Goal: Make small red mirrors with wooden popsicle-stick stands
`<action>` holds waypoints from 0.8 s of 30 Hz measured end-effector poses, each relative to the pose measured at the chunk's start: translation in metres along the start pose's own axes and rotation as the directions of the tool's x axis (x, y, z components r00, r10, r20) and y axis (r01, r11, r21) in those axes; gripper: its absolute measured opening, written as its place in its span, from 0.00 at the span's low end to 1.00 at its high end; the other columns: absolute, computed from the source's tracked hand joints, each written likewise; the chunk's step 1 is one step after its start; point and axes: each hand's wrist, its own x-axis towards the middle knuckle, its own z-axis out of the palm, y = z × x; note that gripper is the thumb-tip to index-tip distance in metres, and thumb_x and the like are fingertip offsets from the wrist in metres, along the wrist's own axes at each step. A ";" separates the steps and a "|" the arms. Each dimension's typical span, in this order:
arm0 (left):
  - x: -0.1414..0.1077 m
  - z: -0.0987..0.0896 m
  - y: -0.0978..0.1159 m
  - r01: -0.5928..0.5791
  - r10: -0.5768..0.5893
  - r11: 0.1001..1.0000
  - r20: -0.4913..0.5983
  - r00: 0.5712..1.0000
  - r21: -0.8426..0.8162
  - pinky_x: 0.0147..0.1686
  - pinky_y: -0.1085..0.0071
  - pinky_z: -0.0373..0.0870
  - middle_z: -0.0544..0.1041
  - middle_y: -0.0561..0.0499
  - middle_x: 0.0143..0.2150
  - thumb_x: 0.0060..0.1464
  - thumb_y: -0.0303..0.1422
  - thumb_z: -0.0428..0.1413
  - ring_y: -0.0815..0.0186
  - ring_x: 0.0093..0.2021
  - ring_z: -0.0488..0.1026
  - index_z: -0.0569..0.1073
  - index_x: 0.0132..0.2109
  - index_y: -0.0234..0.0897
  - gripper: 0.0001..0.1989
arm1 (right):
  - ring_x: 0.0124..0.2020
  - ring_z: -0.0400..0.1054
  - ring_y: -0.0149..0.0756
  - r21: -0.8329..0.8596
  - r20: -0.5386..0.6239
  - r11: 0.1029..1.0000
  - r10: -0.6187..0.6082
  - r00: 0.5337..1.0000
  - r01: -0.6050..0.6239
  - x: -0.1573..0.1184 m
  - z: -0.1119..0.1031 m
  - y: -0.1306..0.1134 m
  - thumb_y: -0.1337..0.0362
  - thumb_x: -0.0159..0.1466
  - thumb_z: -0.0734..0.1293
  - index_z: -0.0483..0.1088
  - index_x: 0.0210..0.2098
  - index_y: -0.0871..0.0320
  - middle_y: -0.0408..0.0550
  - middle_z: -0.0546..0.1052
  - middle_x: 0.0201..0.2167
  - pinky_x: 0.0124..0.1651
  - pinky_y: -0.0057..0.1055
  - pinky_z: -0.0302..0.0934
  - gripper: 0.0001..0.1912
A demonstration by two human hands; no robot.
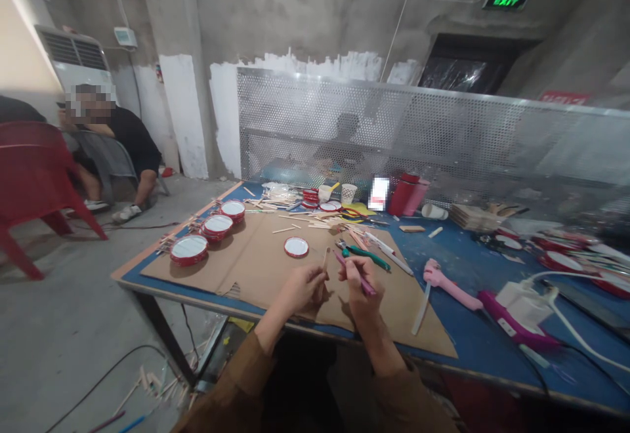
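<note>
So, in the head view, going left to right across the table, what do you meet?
Red round piece with a white face → smaller red white-faced disc → left hand → right hand → pink plastic tool → white power adapter

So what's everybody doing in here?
A person is sitting at a blue table, working with both hands over a sheet of cardboard. Their left hand holds a small wooden stick, and their right hand grips a pink tool. Green pliers lie just beyond, near round red boxes. Another person sits by the wall, away from the table.
</note>
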 end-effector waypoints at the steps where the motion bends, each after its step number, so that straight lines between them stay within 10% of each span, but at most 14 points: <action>1: 0.000 0.000 0.000 0.005 -0.005 1.000 -0.001 1.000 -0.004 0.27 0.75 0.62 0.69 0.55 0.19 0.56 0.37 0.47 0.68 0.24 0.66 0.71 0.34 0.34 0.13 | 0.23 0.68 0.30 0.007 -0.015 1.000 0.008 1.000 -0.008 0.000 0.000 0.000 0.57 0.64 0.61 0.67 0.33 0.57 0.40 0.73 0.22 0.28 0.27 0.64 0.10; 16: -0.002 0.001 0.004 0.059 -0.053 0.991 0.059 0.997 -0.118 0.20 0.75 0.59 0.65 0.57 0.16 0.56 0.42 0.48 0.71 0.17 0.62 0.68 0.33 0.35 0.14 | 0.25 0.69 0.30 -0.007 0.122 0.998 -0.068 0.990 0.069 -0.001 0.000 -0.002 0.59 0.65 0.60 0.67 0.34 0.56 0.41 0.73 0.23 0.31 0.27 0.64 0.08; 24: 0.001 0.001 -0.002 0.007 -0.007 0.999 -0.005 1.000 -0.034 0.22 0.76 0.60 0.68 0.55 0.19 0.56 0.38 0.48 0.70 0.21 0.64 0.71 0.33 0.34 0.12 | 0.21 0.68 0.30 -0.027 -0.038 0.999 -0.025 0.999 0.024 0.000 0.001 -0.001 0.57 0.64 0.61 0.67 0.32 0.57 0.40 0.73 0.20 0.27 0.26 0.64 0.10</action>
